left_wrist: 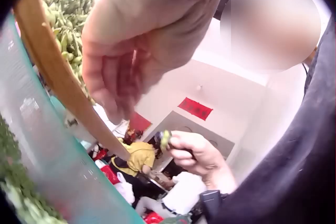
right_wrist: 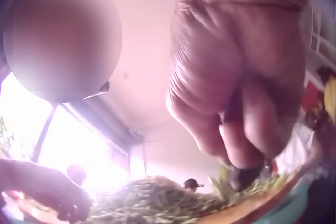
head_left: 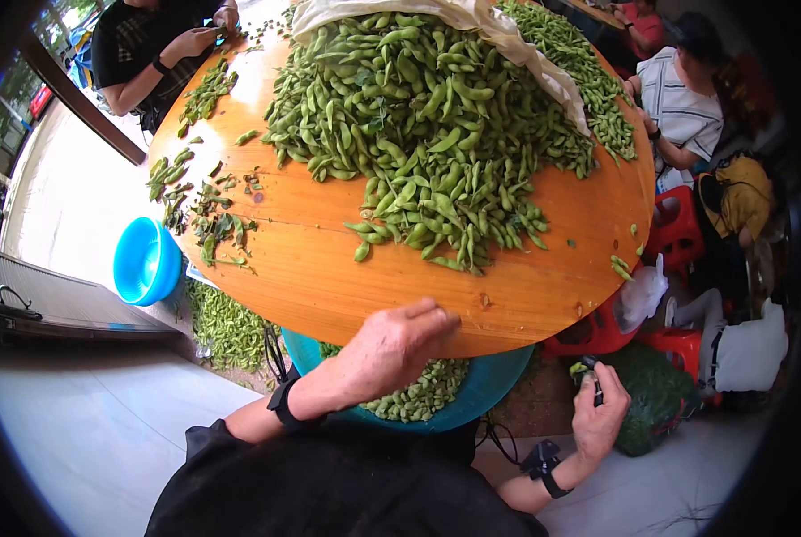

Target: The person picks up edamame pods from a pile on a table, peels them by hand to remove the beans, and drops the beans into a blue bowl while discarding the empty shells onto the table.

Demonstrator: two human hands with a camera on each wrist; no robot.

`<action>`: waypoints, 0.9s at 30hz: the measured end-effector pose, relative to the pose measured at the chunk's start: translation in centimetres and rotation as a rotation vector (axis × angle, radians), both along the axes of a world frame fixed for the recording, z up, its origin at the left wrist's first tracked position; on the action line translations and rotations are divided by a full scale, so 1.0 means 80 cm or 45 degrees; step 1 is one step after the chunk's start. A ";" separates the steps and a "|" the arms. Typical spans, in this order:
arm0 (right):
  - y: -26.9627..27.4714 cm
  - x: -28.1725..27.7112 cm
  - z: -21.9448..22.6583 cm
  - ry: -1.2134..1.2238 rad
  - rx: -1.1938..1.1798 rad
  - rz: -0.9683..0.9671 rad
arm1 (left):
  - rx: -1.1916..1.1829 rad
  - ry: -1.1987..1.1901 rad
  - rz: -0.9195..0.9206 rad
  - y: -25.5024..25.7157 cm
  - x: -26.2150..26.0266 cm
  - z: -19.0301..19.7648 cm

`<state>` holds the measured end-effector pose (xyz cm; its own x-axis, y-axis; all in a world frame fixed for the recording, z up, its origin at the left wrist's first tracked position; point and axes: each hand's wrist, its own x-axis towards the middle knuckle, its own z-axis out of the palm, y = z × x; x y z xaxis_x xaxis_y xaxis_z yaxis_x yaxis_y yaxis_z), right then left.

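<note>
A round wooden table (head_left: 329,277) carries a big heap of green bean pods (head_left: 427,125). My left hand (head_left: 400,345) rests at the table's near edge, above a teal basin (head_left: 490,394) of pods (head_left: 423,394). In the left wrist view this left hand (left_wrist: 136,40) hangs with fingers loosely curled and nothing seen in them. My right hand (head_left: 597,412) is lower, off the table to the right, pinching a green pod (left_wrist: 165,140); a small dark object shows in the same grip. In the right wrist view the right hand (right_wrist: 241,77) is curled.
Two other people sit at the far left (head_left: 149,45) and far right (head_left: 682,98) of the table. A white sack (head_left: 472,18) spills the pods. A blue basin (head_left: 145,259) and loose pods lie on the floor at left; red stools (head_left: 678,228) and a dark green bag (head_left: 655,394) at right.
</note>
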<state>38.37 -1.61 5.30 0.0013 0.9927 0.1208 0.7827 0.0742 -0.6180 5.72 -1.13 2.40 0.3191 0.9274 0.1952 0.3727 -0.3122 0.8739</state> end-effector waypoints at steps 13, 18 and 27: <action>0.020 -0.106 -0.029 0.466 -0.006 0.144 | 0.395 0.615 0.524 0.047 0.007 -0.016; 0.021 -0.156 -0.036 1.394 -0.546 0.268 | -0.427 -0.345 0.300 0.013 0.004 0.002; 0.022 -0.168 -0.036 1.571 -0.655 0.333 | 0.039 -0.174 0.307 -0.006 0.012 -0.020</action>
